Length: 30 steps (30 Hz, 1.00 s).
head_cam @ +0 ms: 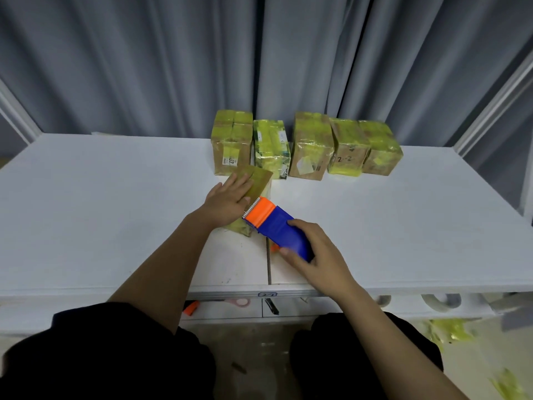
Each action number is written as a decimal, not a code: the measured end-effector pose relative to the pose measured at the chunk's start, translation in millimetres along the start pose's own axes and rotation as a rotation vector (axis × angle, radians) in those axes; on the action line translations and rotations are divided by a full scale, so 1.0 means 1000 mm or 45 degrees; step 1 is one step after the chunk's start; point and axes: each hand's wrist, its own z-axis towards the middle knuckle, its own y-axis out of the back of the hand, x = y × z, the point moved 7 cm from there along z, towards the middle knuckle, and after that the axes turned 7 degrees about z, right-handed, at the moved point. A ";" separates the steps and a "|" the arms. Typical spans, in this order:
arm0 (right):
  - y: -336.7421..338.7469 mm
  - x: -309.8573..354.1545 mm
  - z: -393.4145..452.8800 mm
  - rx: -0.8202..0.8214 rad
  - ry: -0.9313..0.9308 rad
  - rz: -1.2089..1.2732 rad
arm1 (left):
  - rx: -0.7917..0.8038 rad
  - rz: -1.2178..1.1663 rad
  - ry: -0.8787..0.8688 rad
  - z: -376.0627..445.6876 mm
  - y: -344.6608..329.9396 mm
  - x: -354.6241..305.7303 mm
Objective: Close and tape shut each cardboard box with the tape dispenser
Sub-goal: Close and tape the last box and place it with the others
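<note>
The left hand (227,197) and dispenser (277,226) seemingly hide the box's (259,180) seam.

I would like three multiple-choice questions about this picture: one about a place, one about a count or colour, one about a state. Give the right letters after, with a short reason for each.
1. Where does the left hand lie?
A. on top of the near box
B. on the curtain
C. under the table

2. How many taped boxes stand in the back row?
A. two
B. five
C. nine

3. What is the right hand doing?
A. hanging idle
B. gripping the dispenser
C. holding scissors

Answers:
1. A, its flat fingers press the box top.
2. B, five boxes with yellow tape stand side by side before the curtain.
3. B, its fingers and thumb curl round the blue body, and the orange end meets the near box.
</note>
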 end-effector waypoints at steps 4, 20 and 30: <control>-0.009 0.004 0.007 0.138 0.063 -0.281 | -0.080 -0.043 0.011 0.002 0.000 0.003; 0.023 0.031 -0.012 0.250 -0.086 -0.165 | -0.118 -0.040 -0.002 0.000 0.003 0.004; 0.030 0.002 -0.001 0.266 -0.460 -0.188 | 0.011 -0.113 -0.015 -0.003 0.004 0.000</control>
